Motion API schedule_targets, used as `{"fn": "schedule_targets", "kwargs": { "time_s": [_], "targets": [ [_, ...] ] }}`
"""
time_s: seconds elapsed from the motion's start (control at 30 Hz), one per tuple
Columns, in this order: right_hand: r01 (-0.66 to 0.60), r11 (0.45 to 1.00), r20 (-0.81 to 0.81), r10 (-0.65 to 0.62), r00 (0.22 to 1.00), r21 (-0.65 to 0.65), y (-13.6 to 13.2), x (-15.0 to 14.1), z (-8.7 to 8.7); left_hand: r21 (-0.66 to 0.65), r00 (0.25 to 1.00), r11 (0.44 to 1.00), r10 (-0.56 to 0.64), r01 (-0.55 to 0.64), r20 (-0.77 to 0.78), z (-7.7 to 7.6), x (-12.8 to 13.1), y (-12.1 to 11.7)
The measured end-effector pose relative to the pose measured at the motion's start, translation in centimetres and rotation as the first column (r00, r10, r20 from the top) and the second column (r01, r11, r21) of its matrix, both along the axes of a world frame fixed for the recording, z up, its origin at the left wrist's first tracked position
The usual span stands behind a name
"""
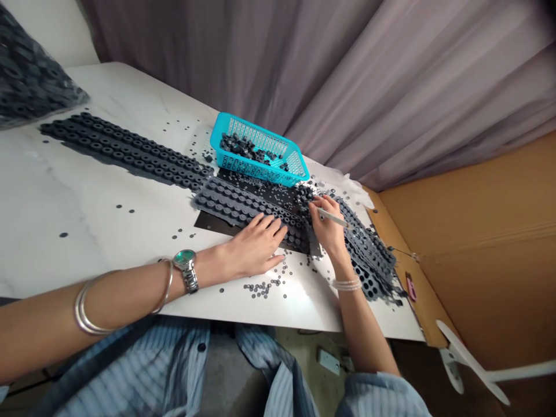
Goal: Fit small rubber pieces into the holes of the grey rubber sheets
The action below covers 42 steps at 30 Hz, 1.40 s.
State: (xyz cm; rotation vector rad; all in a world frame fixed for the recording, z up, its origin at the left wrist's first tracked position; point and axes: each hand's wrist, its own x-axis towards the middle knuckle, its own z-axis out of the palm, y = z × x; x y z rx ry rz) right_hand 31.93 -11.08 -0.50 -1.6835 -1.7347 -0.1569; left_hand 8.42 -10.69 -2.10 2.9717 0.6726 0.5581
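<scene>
My left hand (pixel 256 246) lies flat with its fingers stretched over the near edge of a dark grey foam-like sheet (pixel 243 200) that carries rows of round, ring-shaped pieces. Between the fingers of my right hand (pixel 329 226) is a slim, pale pen-like tool (pixel 332 216). Its back end points to the right; its working tip is hidden by my fingers. The right hand is beside the sheet's right end, close to a small pile of dark pieces (pixel 304 196). Under the sheet, a black mat (pixel 212 223) shows along the edges.
A turquoise basket (pixel 260 170) with loose dark pieces stands behind the sheet. Another ringed strip (pixel 130 147) extends left, toward a filled clear bag (pixel 35 75). Punched sheets (pixel 369 255) are stacked at right, near a pink cutter (pixel 410 286) and cardboard (pixel 473 231). Small discs (pixel 260 289) litter the table.
</scene>
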Motion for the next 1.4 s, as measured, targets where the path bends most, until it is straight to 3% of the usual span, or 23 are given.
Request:
{"fn": "schedule_targets", "kwargs": {
  "time_s": [0.17, 0.23, 0.43, 0.67, 0.97, 1.1, 1.23, 1.33, 1.4],
  "targets": [
    [-0.316, 0.944, -0.089, 0.309, 0.947, -0.090, 0.8, -3.6, 1.4, 0.000, 0.994, 0.995, 0.105, -0.105, -0.008, -0.1, -0.4, 0.0],
    [-0.366, 0.921, -0.103, 0.354, 0.929, -0.136, 0.8, -4.9, 1.1, 0.005, 0.994, 0.994, 0.108, -0.108, -0.016, -0.3, -0.5, 0.0],
    [-0.412, 0.887, -0.147, 0.388, 0.910, -0.208, -0.2, -5.3, -0.8, 0.043, 0.995, 0.995, 0.090, -0.089, -0.042, -0.7, -0.6, 0.1],
    [-0.434, 0.874, -0.130, 0.414, 0.901, -0.220, -0.1, -5.2, -1.1, 0.049, 0.996, 0.997, 0.067, -0.064, -0.063, -0.7, -0.7, 0.2],
    [-0.429, 0.883, 0.100, 0.452, 0.886, -0.190, 1.5, -6.1, -2.3, 0.036, 0.994, 0.998, 0.055, -0.051, -0.097, -0.2, -0.7, 0.1],
    [-0.345, 0.935, 0.044, 0.349, 0.936, -0.078, 1.5, -6.0, -1.5, 0.018, 0.994, 0.999, 0.037, -0.036, -0.107, -0.1, -0.8, 0.3],
    [-0.074, 0.993, -0.039, 0.078, 0.996, 0.090, 1.1, -3.5, -0.6, 0.006, 0.995, 1.000, 0.022, -0.021, -0.102, -0.1, -0.9, 0.4],
    [0.036, 0.999, -0.014, -0.035, 0.999, 0.029, 1.0, -1.5, -0.6, 0.010, 0.996, 1.000, 0.005, -0.004, -0.094, -0.2, -0.9, 0.3],
    [0.001, 1.000, -0.019, -0.002, 1.000, -0.029, 1.0, -1.1, -0.8, 0.013, 0.996, 1.000, 0.000, 0.001, -0.085, -0.2, -0.8, 0.1]
  ]
}}
